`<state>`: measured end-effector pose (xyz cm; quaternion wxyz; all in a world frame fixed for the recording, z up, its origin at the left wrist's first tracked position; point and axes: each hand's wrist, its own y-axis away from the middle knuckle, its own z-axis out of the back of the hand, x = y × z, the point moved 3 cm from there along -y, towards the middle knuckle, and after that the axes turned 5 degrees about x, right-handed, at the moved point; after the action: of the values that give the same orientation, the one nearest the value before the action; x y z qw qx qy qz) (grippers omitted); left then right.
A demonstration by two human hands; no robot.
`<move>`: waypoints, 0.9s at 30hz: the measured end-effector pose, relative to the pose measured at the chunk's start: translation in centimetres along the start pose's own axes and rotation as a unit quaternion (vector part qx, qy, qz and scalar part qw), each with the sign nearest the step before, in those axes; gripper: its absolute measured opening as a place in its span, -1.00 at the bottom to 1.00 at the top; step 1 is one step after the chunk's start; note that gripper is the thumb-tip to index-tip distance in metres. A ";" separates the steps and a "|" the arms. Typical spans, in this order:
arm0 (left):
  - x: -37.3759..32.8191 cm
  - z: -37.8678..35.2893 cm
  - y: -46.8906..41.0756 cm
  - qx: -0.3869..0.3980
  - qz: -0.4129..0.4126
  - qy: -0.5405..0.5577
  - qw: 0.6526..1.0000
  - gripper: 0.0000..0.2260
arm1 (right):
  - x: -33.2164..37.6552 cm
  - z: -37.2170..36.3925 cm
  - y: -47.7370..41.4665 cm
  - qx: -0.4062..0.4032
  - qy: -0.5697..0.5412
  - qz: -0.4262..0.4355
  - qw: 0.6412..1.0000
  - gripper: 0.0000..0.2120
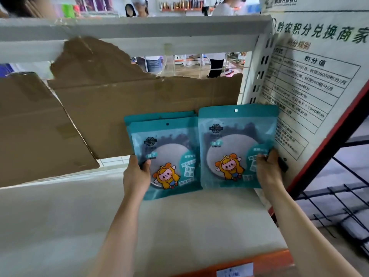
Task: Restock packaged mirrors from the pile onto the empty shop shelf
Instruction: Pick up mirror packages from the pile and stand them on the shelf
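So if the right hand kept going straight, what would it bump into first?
Likely the cardboard backing behind the mirror packet that the right hand grips, though the poster panel beside it is close too; depth is unclear.

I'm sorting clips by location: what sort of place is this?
Probably a retail shop. The left hand and right hand hold the left pack and right pack, teal with hang holes, on a white shelf with an orange label rail. Stocked displays show behind.

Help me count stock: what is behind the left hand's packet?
A second teal packet peeks out above the front packet in the left hand, cardboard behind both. Its lower part and any further packets are covered.
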<state>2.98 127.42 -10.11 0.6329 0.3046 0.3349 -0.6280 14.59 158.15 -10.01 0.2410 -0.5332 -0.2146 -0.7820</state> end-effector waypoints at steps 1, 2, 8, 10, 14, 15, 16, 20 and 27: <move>-0.1 -0.2 -0.1 -0.014 -0.006 -0.005 1.000 -0.73 | -0.1 0.0 -0.1 0.001 0.005 0.006 1.000 -0.79; -0.2 -0.5 -0.3 -0.027 -0.013 -0.009 1.000 -0.71 | -0.2 0.0 -0.2 -0.001 0.007 0.013 1.000 -0.83; -0.5 -1.5 -0.5 -0.058 0.005 -0.010 0.998 -0.67 | -0.6 -0.7 -0.9 0.012 0.015 0.016 1.000 -0.80; -0.5 -1.4 -0.7 -0.065 0.007 -0.013 0.998 -0.65 | -0.6 -1.1 -1.2 0.024 0.001 0.017 1.000 -0.74; -0.5 -1.2 -0.9 -0.073 -0.001 -0.013 0.997 -0.58 | -0.5 -2.0 -1.2 0.066 -0.019 0.005 0.998 -0.54; -0.6 -1.2 -0.9 -0.075 -0.007 -0.012 0.997 -0.54 | -0.5 -2.2 -1.2 0.075 -0.012 0.003 0.997 -0.45; -0.6 -1.2 -0.8 -0.075 -0.013 -0.021 0.997 -0.50 | -0.6 -2.4 -1.0 0.080 0.001 0.006 0.997 -0.37; -0.9 -1.1 -0.4 -0.071 -0.014 -0.114 0.991 -0.37 | -1.0 -3.1 -1.0 0.069 0.096 0.038 0.992 -0.32; 0.0 -0.5 -0.1 0.029 0.022 -0.239 0.970 -0.37 | -1.1 -3.7 -0.1 0.053 0.351 0.084 0.931 -0.26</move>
<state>2.85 127.83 -10.39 0.6993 0.1714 0.1493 -0.6777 12.21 156.23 -12.31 0.3936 -0.2270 -0.1115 -0.8838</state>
